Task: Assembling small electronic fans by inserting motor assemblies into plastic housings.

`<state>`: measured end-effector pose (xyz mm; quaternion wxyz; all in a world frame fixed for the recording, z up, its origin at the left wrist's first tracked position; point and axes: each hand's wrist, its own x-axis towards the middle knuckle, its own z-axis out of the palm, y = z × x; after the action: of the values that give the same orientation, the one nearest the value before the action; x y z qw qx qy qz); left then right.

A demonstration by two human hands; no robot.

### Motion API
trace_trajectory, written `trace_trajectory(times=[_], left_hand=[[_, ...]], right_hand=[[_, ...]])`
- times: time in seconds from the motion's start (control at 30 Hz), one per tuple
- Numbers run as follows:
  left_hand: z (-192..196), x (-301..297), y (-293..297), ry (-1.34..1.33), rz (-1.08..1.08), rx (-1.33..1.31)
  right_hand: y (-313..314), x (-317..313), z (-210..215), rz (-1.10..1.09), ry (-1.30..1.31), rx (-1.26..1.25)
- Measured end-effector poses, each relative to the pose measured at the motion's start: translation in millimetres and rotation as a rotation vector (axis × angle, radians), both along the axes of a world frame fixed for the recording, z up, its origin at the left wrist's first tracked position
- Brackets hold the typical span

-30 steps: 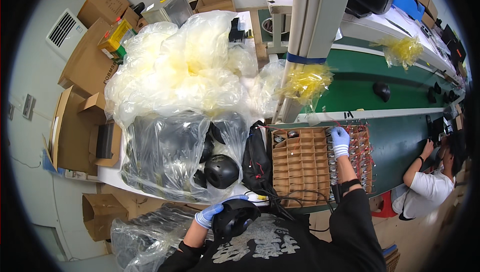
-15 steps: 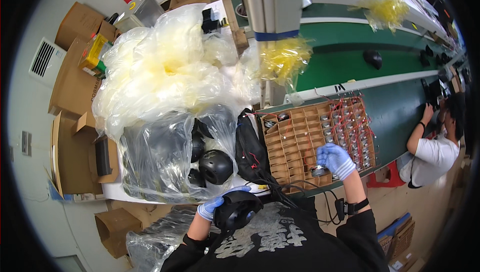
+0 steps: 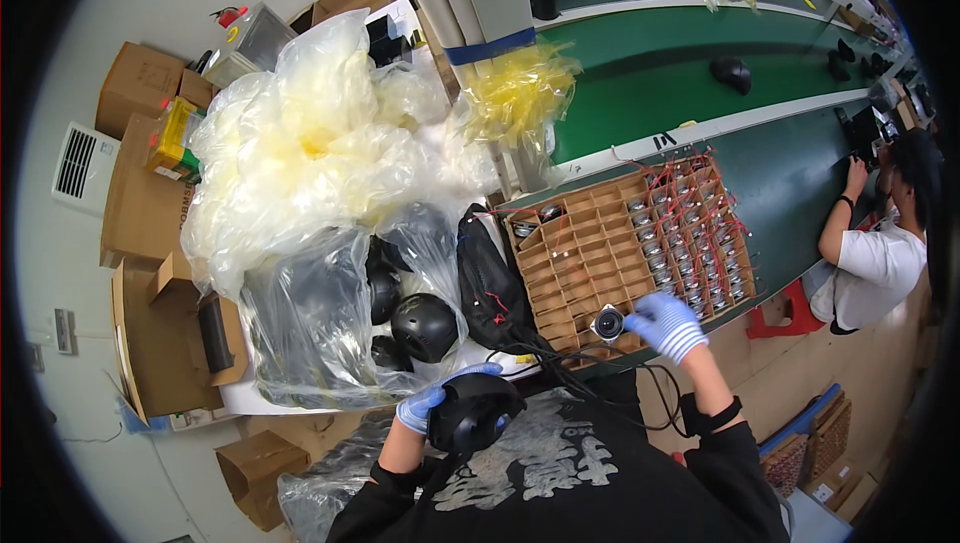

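In my gloved left hand (image 3: 422, 407) is a rounded black plastic shell (image 3: 474, 413), gripped close to my body. My gloved right hand (image 3: 666, 326) pinches the edge of a small round speaker (image 3: 607, 323), its dark cone facing up, over the near part of a cardboard divider tray (image 3: 572, 276). Speakers with red wires (image 3: 690, 238) fill the tray's right side, while most compartments on the left side hold nothing. More black shells (image 3: 425, 328) lie left of the tray in a clear plastic bag (image 3: 300, 318).
Black cables (image 3: 580, 361) and a black cloth bundle (image 3: 489, 278) lie beside the tray. Crumpled clear bags (image 3: 320, 133) are heaped behind. A post (image 3: 480, 3) stands near a green conveyor belt (image 3: 640, 93). Another person (image 3: 880, 263) works at the far right.
My right hand has turned the speaker from edge-on to face up and shifted it slightly left over the tray. My left hand keeps its hold on the shell. The view has shifted a little.
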<state>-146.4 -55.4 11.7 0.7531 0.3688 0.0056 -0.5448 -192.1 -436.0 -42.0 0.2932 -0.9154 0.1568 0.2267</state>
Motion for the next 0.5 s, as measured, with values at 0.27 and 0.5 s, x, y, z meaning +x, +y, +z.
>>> trace_trajectory(times=[0.27, 0.5], left_hand=[[-5, -1, 8, -0.024, 0.017, -0.021], [-14, -14, 9, 0.281, 0.378, -0.391]], right_hand=[[54, 4, -22, 0.083, -0.119, -0.137], [41, 7, -33, -0.354, -0.548, 0.697]])
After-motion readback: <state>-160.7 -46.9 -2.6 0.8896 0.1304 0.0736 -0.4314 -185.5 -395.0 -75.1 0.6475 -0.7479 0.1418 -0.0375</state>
